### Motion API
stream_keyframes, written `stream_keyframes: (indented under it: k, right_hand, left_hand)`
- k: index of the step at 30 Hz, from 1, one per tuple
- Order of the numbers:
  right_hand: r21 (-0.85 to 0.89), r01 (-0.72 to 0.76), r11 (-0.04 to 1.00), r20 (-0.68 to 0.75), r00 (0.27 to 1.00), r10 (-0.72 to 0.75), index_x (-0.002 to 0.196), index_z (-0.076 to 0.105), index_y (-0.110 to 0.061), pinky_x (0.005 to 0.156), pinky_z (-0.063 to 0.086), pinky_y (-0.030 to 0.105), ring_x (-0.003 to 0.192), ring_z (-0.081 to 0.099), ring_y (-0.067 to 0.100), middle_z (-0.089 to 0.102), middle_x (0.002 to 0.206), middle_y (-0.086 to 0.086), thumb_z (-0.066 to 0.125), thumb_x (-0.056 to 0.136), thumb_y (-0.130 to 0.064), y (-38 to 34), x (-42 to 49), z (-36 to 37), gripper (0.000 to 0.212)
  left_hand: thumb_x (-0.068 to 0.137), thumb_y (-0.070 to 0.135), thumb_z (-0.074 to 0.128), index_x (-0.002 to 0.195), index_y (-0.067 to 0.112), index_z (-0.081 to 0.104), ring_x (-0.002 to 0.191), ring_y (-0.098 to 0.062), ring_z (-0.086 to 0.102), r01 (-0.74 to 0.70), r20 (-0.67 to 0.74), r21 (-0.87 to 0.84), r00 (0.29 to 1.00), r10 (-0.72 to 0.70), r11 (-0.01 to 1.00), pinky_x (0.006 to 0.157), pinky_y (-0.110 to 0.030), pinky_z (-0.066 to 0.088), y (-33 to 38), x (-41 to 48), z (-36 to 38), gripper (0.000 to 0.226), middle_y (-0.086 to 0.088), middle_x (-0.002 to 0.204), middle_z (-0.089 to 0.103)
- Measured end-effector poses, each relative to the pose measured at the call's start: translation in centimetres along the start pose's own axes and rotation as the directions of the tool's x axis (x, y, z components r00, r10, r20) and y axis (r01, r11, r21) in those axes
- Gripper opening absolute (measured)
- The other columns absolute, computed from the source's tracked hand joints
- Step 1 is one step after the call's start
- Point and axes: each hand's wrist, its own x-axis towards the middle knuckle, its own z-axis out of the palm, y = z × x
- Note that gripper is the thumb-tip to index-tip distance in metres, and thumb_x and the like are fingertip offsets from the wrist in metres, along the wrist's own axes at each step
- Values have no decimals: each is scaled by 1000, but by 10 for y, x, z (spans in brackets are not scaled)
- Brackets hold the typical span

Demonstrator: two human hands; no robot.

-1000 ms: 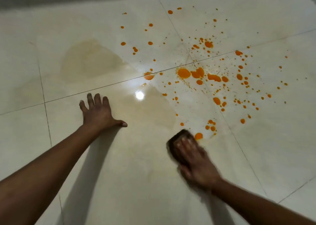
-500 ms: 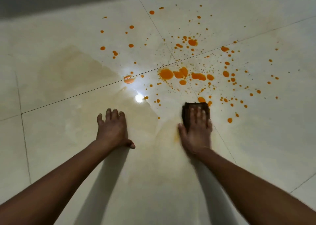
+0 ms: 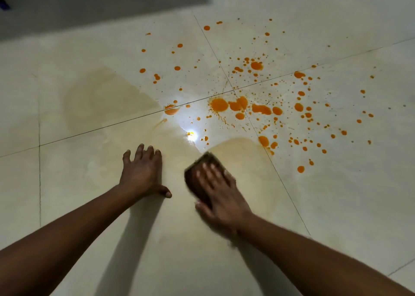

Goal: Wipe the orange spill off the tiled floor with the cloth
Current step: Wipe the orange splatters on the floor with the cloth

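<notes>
Orange spill (image 3: 241,106) lies in blobs and many small drops across the pale tiled floor (image 3: 336,194), mostly beyond and to the right of my hands. My right hand (image 3: 221,194) presses flat on a dark brown folded cloth (image 3: 202,167), blurred with motion; most of the cloth is hidden under the palm. A tan wet smear (image 3: 238,151) runs from the cloth toward the nearest drops. My left hand (image 3: 143,172) rests flat on the floor with fingers spread, just left of the cloth, holding nothing.
Another faint tan smear (image 3: 105,98) marks the tile at the far left. A bright light glare (image 3: 190,134) reflects off the wet floor ahead of my hands. A dark grey strip (image 3: 89,1) runs along the far edge.
My right hand has swept the cloth back and leftward from the drops toward my left hand, leaving a fresh smear. My left hand has stayed planted on the floor.
</notes>
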Motion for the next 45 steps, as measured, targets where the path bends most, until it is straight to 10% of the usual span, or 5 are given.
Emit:
stream_keyframes:
  k: [8, 15, 21, 37, 45]
  right_hand:
    - [-83, -82, 993, 81, 993, 89, 156, 1, -22, 121, 5, 44, 151, -5, 21, -5, 164, 3, 31, 95, -61, 56, 48, -43, 79]
    - [-105, 763, 638, 400, 620, -675, 156, 18, -18, 115, 22, 44, 149, 17, 30, 16, 162, 12, 31, 94, -57, 89, 16, -47, 75]
    - [-265, 290, 920, 273, 937, -217, 156, -1, -22, 118, 18, 45, 151, 1, 27, 0, 164, 9, 7, 88, -63, 88, 80, -66, 80]
    - [-13, 558, 830, 106, 826, -554, 142, 46, -22, 103, 44, 40, 133, 49, 25, 50, 146, 6, 42, 87, -39, 104, -42, -34, 58]
    - [793, -382, 475, 328, 924, 195, 103, 65, -15, 86, 47, 37, 97, 59, 24, 65, 99, 5, 41, 97, -17, 117, -17, -118, 25]
  left_hand:
    - [42, 87, 67, 152, 11, 2, 149, -29, -4, -16, 151, 139, 989, -5, 990, 116, -55, 0, 5, 2, -15, 149, -11, 162, 4]
    - [50, 74, 76, 153, 12, -6, 149, -29, -5, 0, 169, 135, 985, -23, 991, 117, -54, 2, 6, 1, -13, 146, -12, 162, -6]
    - [54, 59, 84, 153, 12, 1, 150, -26, 0, 48, 104, 77, 993, -56, 996, 118, -50, 7, 14, -6, -8, 138, -11, 162, -6]
    - [79, 62, 63, 151, 15, 19, 144, -24, 26, 95, 115, -241, 991, -68, 966, 112, -43, 27, 90, -60, 4, 97, -6, 162, 10]
    - [85, 56, 62, 146, 17, 34, 128, -25, 47, 64, 147, -273, 989, -24, 960, 102, -40, 43, 129, -50, -59, 77, -5, 147, 40]
